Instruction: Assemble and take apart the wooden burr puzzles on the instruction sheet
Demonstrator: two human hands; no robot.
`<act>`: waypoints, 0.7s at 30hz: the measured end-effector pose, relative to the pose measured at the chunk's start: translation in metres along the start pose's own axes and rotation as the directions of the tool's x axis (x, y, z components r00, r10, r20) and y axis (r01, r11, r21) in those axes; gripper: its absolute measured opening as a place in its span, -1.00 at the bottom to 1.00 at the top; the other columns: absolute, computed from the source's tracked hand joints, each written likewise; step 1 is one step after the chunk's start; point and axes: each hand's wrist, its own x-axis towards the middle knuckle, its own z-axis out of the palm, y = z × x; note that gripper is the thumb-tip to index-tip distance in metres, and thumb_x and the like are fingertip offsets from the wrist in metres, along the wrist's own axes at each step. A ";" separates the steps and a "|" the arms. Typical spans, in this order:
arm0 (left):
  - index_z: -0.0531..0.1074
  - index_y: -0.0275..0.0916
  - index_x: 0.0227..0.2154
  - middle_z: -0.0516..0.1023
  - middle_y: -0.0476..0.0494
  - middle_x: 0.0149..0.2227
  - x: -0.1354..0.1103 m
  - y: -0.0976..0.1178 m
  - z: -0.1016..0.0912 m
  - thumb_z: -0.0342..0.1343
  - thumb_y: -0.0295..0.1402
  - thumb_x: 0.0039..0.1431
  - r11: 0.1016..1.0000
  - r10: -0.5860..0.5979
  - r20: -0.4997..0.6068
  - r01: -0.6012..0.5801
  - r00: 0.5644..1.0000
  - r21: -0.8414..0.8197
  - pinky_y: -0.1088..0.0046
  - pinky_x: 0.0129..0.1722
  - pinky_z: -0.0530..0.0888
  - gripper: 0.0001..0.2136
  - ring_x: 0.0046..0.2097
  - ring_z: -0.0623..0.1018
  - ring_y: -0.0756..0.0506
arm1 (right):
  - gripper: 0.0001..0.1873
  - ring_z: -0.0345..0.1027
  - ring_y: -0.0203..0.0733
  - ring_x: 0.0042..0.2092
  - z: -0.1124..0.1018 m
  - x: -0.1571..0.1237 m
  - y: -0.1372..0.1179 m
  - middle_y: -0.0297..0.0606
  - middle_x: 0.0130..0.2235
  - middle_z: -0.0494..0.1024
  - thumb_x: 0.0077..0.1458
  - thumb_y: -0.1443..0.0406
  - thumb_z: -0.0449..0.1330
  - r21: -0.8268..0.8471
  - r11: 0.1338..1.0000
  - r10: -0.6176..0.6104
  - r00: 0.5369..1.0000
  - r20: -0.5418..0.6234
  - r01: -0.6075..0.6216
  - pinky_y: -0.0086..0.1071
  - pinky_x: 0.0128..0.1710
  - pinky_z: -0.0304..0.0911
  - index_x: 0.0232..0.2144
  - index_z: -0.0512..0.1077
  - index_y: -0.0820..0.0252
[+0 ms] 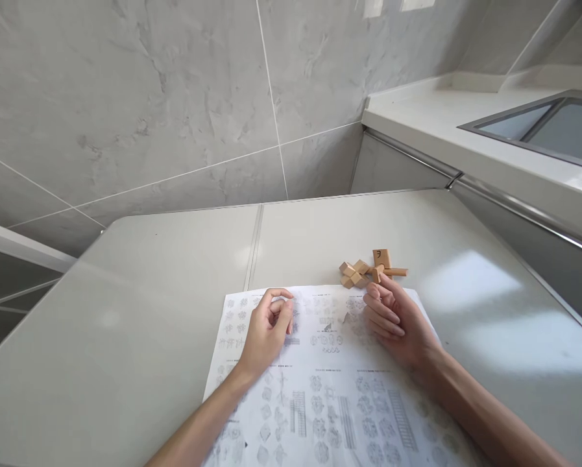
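Paper (329,389) is lying under left hand (266,334) (curled shut, empty); wooden puzzle (356,272) is sitting at 12 o'clock, just beside half-open, empty right hand (400,324) fingers (379,305).

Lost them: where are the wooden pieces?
The wooden pieces lie right of centre in the head view, beyond the printed sheet, by the right hand.

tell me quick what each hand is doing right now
Left hand: fingers curled shut, empty, resting on the printed sheet.
Right hand: loosely open, holding nothing, fingertips at the wooden puzzle.
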 end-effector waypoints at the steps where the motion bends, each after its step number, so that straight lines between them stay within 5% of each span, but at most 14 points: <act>1: 0.41 -0.14 -0.13 0.29 0.15 -0.56 0.000 0.000 0.000 0.06 -0.21 0.48 1.000 0.002 0.000 -0.002 1.000 0.002 0.45 -0.34 0.34 -0.86 -0.46 0.33 -0.01 | -0.55 -0.37 -0.45 -0.66 -0.001 0.001 -0.001 -0.63 -0.68 0.02 0.28 0.00 0.40 0.008 1.000 -0.003 1.000 -0.005 0.003 -0.55 -0.76 -0.10 -0.46 0.46 0.17; 21: 0.39 -0.12 -0.08 0.31 0.15 -0.55 0.001 -0.001 -0.001 0.07 -0.18 0.49 1.000 -0.017 0.005 0.017 1.000 -0.004 0.45 -0.34 0.37 -0.86 -0.46 0.33 -0.02 | -0.76 -0.19 -0.47 -0.67 -0.010 0.007 -0.007 -0.63 -0.61 0.12 0.41 0.13 0.34 0.134 0.990 -0.045 0.998 0.050 0.038 -0.60 -0.74 0.14 -0.18 0.49 0.19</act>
